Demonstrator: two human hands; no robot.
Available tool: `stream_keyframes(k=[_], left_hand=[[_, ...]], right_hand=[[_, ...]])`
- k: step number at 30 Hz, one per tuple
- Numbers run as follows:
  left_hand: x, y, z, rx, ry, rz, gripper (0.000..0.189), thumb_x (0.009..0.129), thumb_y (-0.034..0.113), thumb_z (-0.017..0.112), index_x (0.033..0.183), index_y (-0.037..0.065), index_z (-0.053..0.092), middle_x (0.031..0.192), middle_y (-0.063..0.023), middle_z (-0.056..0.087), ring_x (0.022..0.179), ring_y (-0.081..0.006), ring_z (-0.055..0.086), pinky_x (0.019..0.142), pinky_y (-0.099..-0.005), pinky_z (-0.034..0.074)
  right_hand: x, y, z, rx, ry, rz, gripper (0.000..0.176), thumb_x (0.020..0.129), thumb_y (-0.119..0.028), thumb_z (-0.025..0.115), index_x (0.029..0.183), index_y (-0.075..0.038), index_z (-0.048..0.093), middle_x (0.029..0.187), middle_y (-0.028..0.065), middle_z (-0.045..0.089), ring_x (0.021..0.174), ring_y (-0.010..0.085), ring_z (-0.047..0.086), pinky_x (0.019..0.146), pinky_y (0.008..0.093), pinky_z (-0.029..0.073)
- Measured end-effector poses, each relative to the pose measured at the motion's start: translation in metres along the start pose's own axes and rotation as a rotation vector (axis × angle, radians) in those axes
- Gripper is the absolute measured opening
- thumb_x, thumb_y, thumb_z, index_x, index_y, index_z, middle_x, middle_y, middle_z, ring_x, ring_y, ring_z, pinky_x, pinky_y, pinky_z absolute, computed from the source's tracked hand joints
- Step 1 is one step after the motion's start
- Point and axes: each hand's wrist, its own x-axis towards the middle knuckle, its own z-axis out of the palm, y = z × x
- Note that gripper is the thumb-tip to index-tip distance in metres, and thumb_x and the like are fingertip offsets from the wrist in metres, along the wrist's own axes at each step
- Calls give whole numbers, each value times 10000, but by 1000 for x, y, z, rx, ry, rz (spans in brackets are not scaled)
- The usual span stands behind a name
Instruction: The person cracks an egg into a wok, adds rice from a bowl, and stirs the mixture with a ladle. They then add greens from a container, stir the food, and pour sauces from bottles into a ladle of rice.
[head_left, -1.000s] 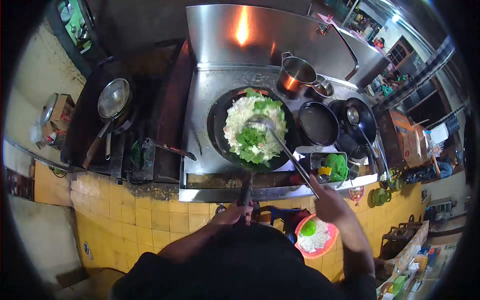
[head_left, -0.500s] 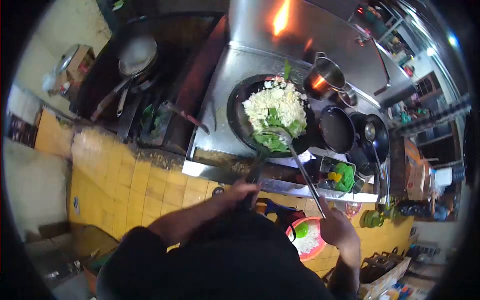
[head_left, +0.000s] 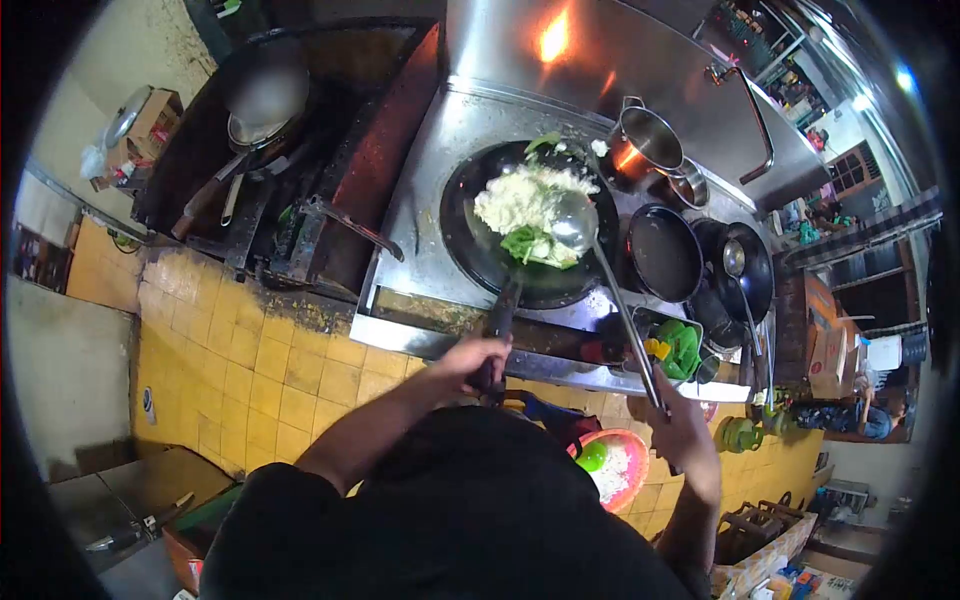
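Ladle (head_left: 575, 222) shifted beside rice (head_left: 515, 198), right hand (head_left: 680, 425) gripping it, left hand (head_left: 478, 360) gripping wok handle (head_left: 501, 312)

I see a black wok (head_left: 470, 250) holding white rice (head_left: 520, 198) and green leaves (head_left: 524, 243), a silvery ladle (head_left: 573, 222) at its 3 o'clock, yellow grid-patterned tiles (head_left: 250, 370) at 8 o'clock and a pink-red basin (head_left: 640, 462) at 5 o'clock.
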Motion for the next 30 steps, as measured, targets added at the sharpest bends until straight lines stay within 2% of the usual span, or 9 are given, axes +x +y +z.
stream_keyframes(k=[7, 11, 15, 17, 18, 20, 22, 26, 30], left_hand=[[59, -2, -6, -409, -5, -135, 118, 828, 110, 616, 898, 74, 529, 672, -3, 498, 565, -99, 506, 491, -261, 445], [61, -1, -7, -399, -8, -153, 118, 826, 103, 616, 885, 61, 524, 680, -8, 495, 567, -100, 488, 500, -263, 453], [63, -1, -7, -399, -7, -124, 101, 835, 114, 607, 882, 70, 529, 681, -4, 492, 577, -106, 492, 504, -261, 453], [65, 0, -7, -380, 1, -123, 102, 837, 121, 607, 880, 71, 529, 685, -4, 494, 574, -108, 491, 503, -262, 452], [65, 0, -9, -377, -8, -132, 108, 838, 127, 610, 883, 70, 530, 696, -5, 497, 573, -109, 491, 503, -263, 453], [63, 1, -15, -362, -17, -157, 115, 840, 132, 614, 887, 69, 530, 707, -6, 500, 572, -111, 492, 503, -264, 454], [60, 3, -16, -412, -55, -191, 108, 844, 115, 610, 896, 65, 531, 727, -8, 504, 571, -109, 492, 502, -263, 452], [16, 12, -9, -404, -17, -125, 84, 862, 84, 576, 937, 72, 539, 690, -5, 514, 586, -90, 499, 508, -245, 424], [-22, -49, -21, 310, 143, 85, 170, 880, 217, 574, 877, 48, 559, 660, -32, 554, 513, -139, 558, 476, -276, 440]], right_hand=[[149, 16, 89, 686, -135, 123, 203, 887, -73, 460, 1054, -55, 575, 618, 27, 531, 451, 110, 490, 393, 281, 418], [136, 42, 9, 725, -464, 218, 330, 924, -144, 519, 1252, -137, 548, 633, 12, 506, 442, 102, 470, 361, 265, 373], [171, 42, 55, 332, -272, 146, 342, 912, -118, 492, 1252, -105, 530, 645, 82, 543, 492, 173, 538, 412, 334, 419], [197, 39, 123, -6, 161, -246, 372, 890, -117, 505, 1259, -75, 506, 699, 182, 587, 616, 283, 609, 533, 423, 466], [197, 36, 133, 104, -21, -60, 451, 871, -108, 512, 1317, -71, 462, 785, 254, 606, 733, 367, 630, 641, 468, 472], [162, 57, 104, -22, 59, -356, 409, 902, -127, 515, 1311, -126, 498, 667, 76, 593, 507, 130, 521, 449, 310, 411], [126, 50, 41, 23, -258, 29, 527, 863, -131, 531, 1380, -148, 431, 795, 168, 653, 740, 282, 647, 648, 412, 498], [98, 29, 38, -168, -24, 13, 512, 836, -89, 532, 1342, -94, 452, 828, 206, 655, 809, 351, 656, 684, 449, 499], [46, 18, 27, -231, 209, -219, 574, 832, -82, 582, 1385, -112, 432, 858, 249, 627, 832, 432, 606, 697, 502, 468]])
